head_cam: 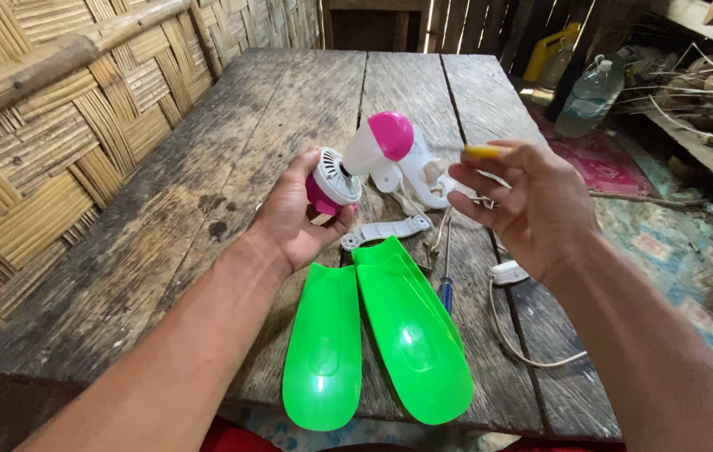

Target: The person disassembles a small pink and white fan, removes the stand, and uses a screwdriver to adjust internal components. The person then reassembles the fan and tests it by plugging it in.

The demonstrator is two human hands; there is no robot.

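Left hand [294, 219] cupping a small round fan motor [330, 178], white with slits and a pink back, fingers curling about halfway around it. Motor sitting at the 1 o'clock edge of that palm, pressing against thumb and fingertips. Left arm reaching in from 7 o'clock, palm turning up and to the right.

Right hand [532, 205] hanging loosely open, fingers bending a little and spreading apart. Pinching a thin yellow stick-like thing [483, 151] at the fingertips, at 11 o'clock from the palm; too little showing to tell what kind of thing. Right arm coming in from 5 o'clock, back of the hand facing up and right.

Lying between both hands, a bit farther up the wooden table [206, 167]: a white fan body with a pink cap [390, 142], close to the motor at its 2 o'clock, maybe touching, hard to tell.

Lying at 6 o'clock below the hands: bright green fan blades [411, 335], stacking side by side. Just above those, a small grey plastic piece [386, 230]. Beside the blades at 3 o'clock, a blue-handled screwdriver [446, 289] and a white cord [515, 335].
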